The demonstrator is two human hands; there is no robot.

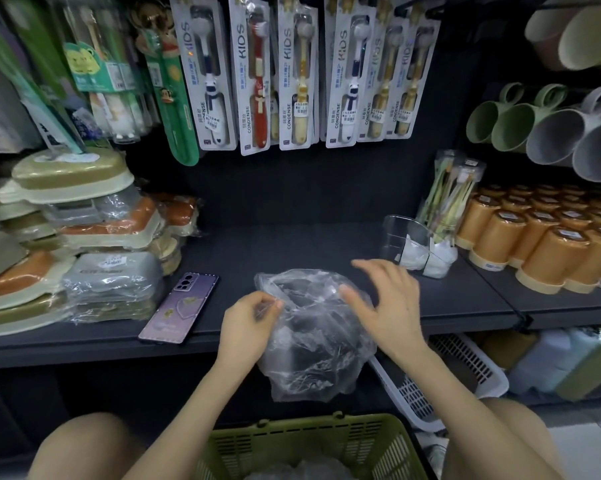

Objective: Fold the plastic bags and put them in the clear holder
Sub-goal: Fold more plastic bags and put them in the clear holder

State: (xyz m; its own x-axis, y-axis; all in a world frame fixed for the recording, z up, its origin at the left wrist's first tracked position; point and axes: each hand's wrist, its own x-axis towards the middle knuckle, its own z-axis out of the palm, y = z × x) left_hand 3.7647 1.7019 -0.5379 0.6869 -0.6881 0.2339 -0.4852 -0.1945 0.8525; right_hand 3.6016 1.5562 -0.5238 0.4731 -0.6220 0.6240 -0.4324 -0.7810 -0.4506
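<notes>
Nearest, at 6 o'clock of the view, a green basket (313, 441) stands between the person's knees, and some clear plastic is dimly seen inside it. Just above it, a crumpled clear plastic bag (313, 334) is at the front edge of the dark shelf (292, 244), and its lower part hangs down past that edge. The left hand (249, 323) pinches the bag's upper left edge between thumb and fingers. The right hand (385, 299), at 3 o'clock from the bag, is released: its fingers are spread and straight, and only the thumb lies at the bag's upper right side. At 4 o'clock from the bag a white basket (465, 368) sits on the lower level. At 9 o'clock a purple phone (179, 308) lies flat on the shelf. Farther, at 2 o'clock, the clear holder (410, 244) stands on the shelf with white folded bags (430, 258) inside. At 12 o'clock, kids toothbrush packs (292, 74) hang on the back wall.
</notes>
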